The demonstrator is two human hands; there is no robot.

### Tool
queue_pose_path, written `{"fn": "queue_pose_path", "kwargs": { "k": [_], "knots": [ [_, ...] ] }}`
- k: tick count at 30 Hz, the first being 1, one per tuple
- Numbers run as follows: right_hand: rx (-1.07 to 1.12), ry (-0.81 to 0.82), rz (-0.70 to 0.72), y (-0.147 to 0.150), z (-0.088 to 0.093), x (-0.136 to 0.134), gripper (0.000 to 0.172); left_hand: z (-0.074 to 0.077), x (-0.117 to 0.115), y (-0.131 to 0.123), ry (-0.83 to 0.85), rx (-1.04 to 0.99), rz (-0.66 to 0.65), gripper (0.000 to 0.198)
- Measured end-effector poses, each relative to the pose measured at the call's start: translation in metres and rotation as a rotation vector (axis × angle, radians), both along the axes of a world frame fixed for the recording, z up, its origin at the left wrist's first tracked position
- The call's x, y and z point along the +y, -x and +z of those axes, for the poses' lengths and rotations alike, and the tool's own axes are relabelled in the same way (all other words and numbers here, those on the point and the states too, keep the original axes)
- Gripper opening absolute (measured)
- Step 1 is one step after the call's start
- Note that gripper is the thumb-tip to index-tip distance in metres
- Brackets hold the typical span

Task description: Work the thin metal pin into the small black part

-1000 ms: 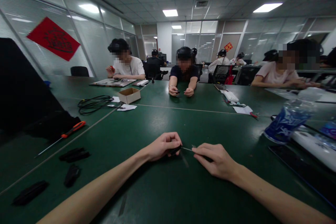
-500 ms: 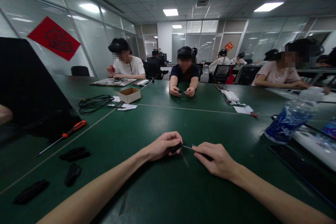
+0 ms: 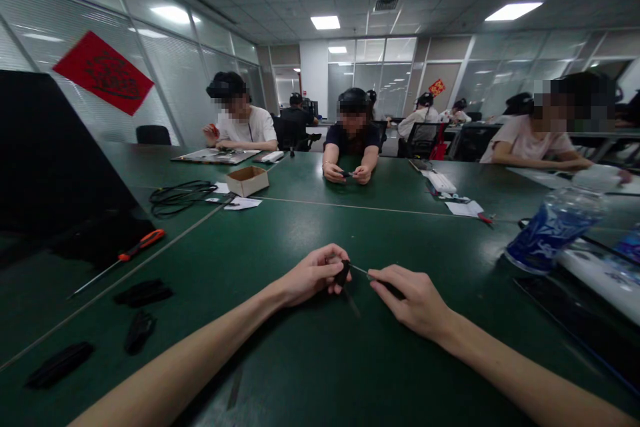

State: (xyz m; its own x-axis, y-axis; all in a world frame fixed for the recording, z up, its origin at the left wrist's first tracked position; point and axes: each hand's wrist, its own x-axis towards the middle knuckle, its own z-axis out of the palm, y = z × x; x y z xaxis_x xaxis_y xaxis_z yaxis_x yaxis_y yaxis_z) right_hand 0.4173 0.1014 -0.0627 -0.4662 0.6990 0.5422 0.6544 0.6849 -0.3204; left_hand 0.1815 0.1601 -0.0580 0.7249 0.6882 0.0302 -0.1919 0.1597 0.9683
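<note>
Your left hand (image 3: 320, 272) pinches a small black piece (image 3: 343, 272) by the middle of the smooth green table (image 3: 280, 227). Your right hand (image 3: 410, 295) holds a thin silver metal rod (image 3: 359, 269) with a dark handle, its tip right by the piece. It's hard to tell if the tip goes in. Push too hard and the rod might slip and poke your left hand. Pinch too softly and the piece could twist or drop. Farther left, your bare left arm (image 3: 200, 350) could bump the lumpy black parts (image 3: 139, 332).
</note>
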Motion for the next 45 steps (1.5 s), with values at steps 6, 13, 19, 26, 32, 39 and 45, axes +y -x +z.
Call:
{"fn": "queue_pose_path", "kwargs": {
  "k": [6, 13, 19, 26, 32, 39, 45],
  "knots": [
    [-0.017, -0.021, -0.029, 0.000, 0.001, 0.000, 0.027, -0.003, 0.001, -0.002, -0.027, -0.024, 0.052, 0.025],
    [-0.092, -0.053, -0.032, -0.002, -0.001, -0.001, 0.028, -0.004, -0.001, -0.002, -0.101, 0.027, 0.073, 0.026],
    [-0.116, -0.065, 0.030, -0.006, -0.002, -0.002, 0.027, 0.001, -0.005, 0.000, -0.159, 0.057, 0.065, 0.025],
    [-0.169, -0.131, 0.095, -0.010, -0.002, -0.004, 0.026, 0.001, -0.002, 0.004, -0.188, 0.113, -0.027, 0.023],
    [-0.229, -0.121, 0.116, -0.012, -0.003, -0.005, 0.027, 0.004, -0.001, 0.005, -0.242, 0.159, -0.055, 0.024],
    [-0.248, -0.158, 0.146, -0.010, 0.001, -0.006, 0.026, 0.006, 0.001, 0.006, -0.216, 0.190, -0.107, 0.025],
    [-0.195, -0.191, 0.118, -0.007, 0.000, -0.006, 0.026, 0.004, -0.001, 0.003, -0.122, 0.113, -0.062, 0.024]
  ]
}}
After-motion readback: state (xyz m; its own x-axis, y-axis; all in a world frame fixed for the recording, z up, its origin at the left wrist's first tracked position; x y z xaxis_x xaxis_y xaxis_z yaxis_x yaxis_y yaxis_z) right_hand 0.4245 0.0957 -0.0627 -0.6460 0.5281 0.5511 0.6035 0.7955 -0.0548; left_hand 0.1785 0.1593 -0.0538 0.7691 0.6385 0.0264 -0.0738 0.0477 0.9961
